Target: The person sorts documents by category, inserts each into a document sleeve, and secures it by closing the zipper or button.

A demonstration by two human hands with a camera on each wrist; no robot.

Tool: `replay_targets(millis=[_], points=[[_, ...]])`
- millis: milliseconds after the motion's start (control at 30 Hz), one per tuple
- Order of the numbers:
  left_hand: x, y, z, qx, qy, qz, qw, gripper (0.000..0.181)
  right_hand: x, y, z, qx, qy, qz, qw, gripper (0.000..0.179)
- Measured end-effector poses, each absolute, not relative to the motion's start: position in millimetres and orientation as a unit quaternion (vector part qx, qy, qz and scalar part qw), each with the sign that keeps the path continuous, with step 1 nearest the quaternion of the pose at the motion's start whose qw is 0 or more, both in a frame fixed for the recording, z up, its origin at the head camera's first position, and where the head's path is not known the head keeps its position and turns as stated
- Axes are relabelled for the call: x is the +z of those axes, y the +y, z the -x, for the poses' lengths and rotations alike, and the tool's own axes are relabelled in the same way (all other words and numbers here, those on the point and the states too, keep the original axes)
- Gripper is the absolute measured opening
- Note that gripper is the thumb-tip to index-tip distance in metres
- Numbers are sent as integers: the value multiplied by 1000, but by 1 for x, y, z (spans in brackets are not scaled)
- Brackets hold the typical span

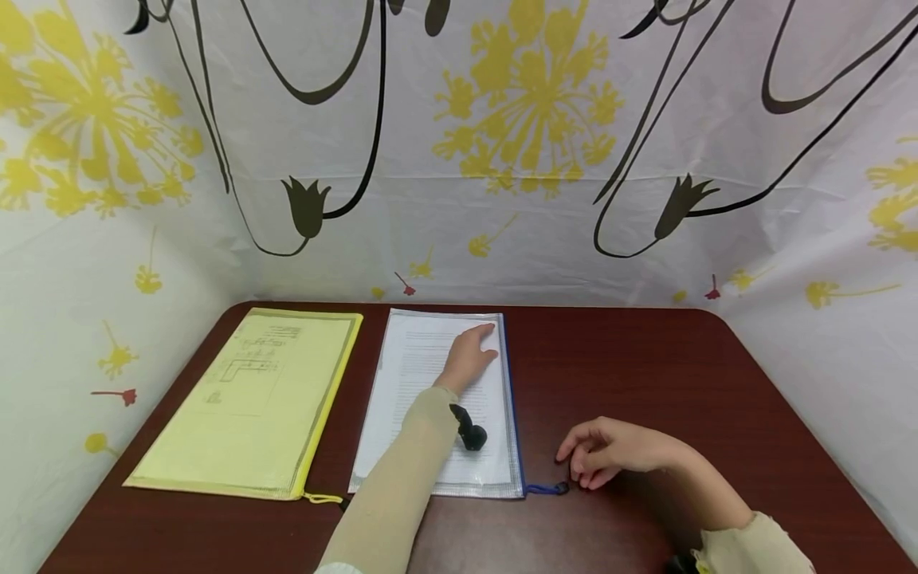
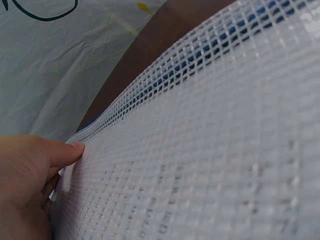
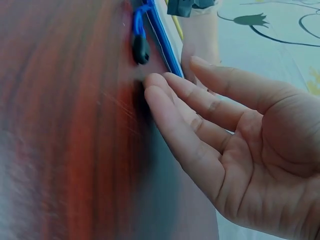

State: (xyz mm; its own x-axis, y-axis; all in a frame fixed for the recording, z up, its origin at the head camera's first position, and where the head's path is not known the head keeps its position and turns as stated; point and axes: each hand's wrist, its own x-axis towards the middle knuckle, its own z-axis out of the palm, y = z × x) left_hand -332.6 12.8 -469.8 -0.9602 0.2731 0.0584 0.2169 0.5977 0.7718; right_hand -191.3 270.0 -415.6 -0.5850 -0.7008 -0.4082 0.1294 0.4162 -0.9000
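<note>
A white mesh document pouch (image 1: 402,383) with a blue zip edge (image 1: 512,406) lies mid-table, printed paper showing through. My left hand (image 1: 468,355) rests on its upper right part, thumb and forefinger spread apart. In the left wrist view, the left thumb (image 2: 74,150) touches the mesh surface (image 2: 200,135); the other fingers are partly hidden. Just right of the pouch's lower corner is my right hand (image 1: 610,450), fingers loosely bent, holding nothing. Close to its fingertips lies the blue zip cord (image 1: 543,489), whose black end (image 3: 141,50) stands apart from the fingers in the right wrist view.
A yellow mesh pouch (image 1: 244,422) holding a sheet with a drawing lies on the left, its yellow cord (image 1: 323,499) at the lower corner. Beneath everything is a dark red-brown table (image 1: 631,359). White flowered cloth (image 1: 459,215) encloses the back and sides.
</note>
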Motion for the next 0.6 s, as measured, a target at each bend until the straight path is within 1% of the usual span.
replay_targets(millis=[133,200,300,367,467,533,600], points=[[-465,14,331,395,908,-138,34,54,-407,274,207,-492,762,192,375,34],[-462,14,331,369,918,-140,31,54,-402,275,217,-483,785,187,341,34],[-458,15,334,340,929,-144,32,55,-394,272,233,-465,823,180,273,34],[-455,14,336,333,931,-145,30,55,-389,269,243,-431,859,179,210,32],[-449,12,340,334,931,-145,23,56,-380,263,257,-343,917,184,91,29],[-444,9,343,325,934,-148,8,57,-375,259,266,-279,944,177,12,27],[-436,7,344,306,939,-155,-9,59,-372,257,274,-239,955,168,-47,27]])
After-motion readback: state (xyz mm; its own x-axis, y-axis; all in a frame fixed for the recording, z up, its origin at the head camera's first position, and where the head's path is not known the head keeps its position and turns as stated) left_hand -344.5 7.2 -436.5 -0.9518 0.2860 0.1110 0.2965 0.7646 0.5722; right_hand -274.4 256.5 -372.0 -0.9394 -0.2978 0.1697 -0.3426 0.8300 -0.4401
